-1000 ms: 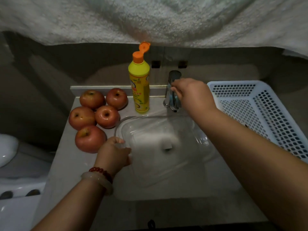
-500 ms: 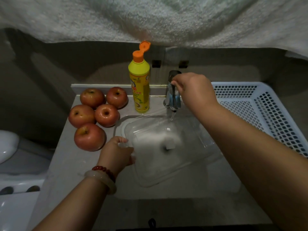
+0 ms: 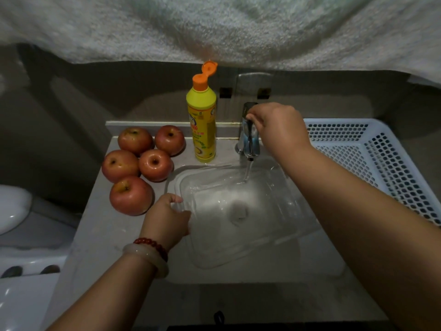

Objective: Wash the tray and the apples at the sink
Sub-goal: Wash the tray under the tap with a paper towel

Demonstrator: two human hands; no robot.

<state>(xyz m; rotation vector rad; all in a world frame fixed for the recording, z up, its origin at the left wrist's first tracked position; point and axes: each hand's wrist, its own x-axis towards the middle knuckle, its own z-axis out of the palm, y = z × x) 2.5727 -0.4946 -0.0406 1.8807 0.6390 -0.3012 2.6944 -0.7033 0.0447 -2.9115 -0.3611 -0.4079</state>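
clear plastic tray, round glossy apples

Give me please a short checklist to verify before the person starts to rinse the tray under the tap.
1. Water runs from the tap: ok, a thin stream falls onto the tray.
2. Clear tray sits under the stream, over the sink: ok.
3. Left hand grips the tray's left edge: ok.
4. Right hand free for scrubbing: not ok, it holds the tap handle.
5. Soap bottle cap open: ok, flipped up.
6. Five apples clear of the tray, on the counter: ok.
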